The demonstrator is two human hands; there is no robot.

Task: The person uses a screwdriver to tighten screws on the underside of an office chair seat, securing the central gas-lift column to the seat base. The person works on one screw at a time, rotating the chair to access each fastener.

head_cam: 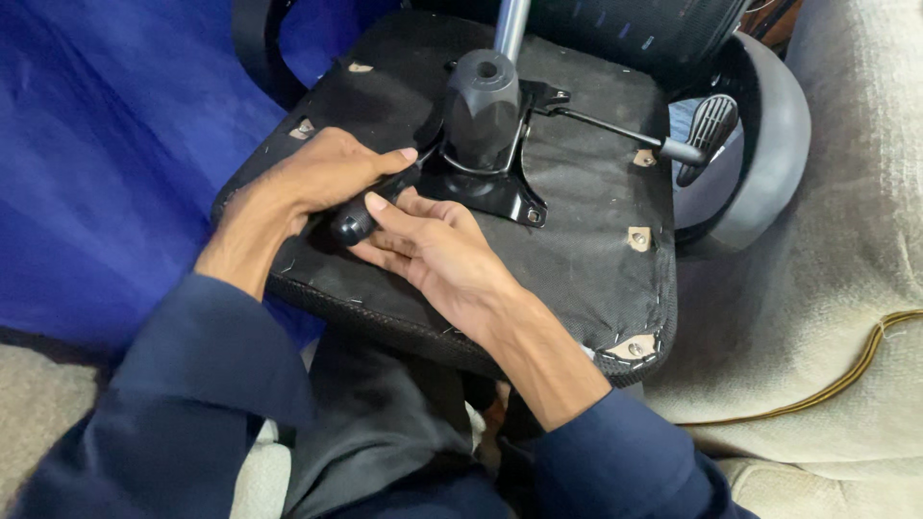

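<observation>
An upturned office chair seat (pixel 577 259) rests on my lap, its black fabric underside facing up. A black metal mechanism plate (pixel 500 187) with a rounded black housing (pixel 481 106) and a grey gas cylinder (pixel 511 24) is bolted at its middle. My left hand (pixel 308 183) grips the black handle of a screwdriver (pixel 354 223), whose shaft points at the plate's left side. My right hand (pixel 433 245) lies under and beside the handle, fingers wrapped against it.
A lever with a ribbed black paddle (pixel 710 130) sticks out to the right. A black armrest (pixel 769 144) curves at the right edge. Blue cloth (pixel 106 163) covers the left; a beige cushion (pixel 827 288) with a yellow cord (pixel 846 375) lies right.
</observation>
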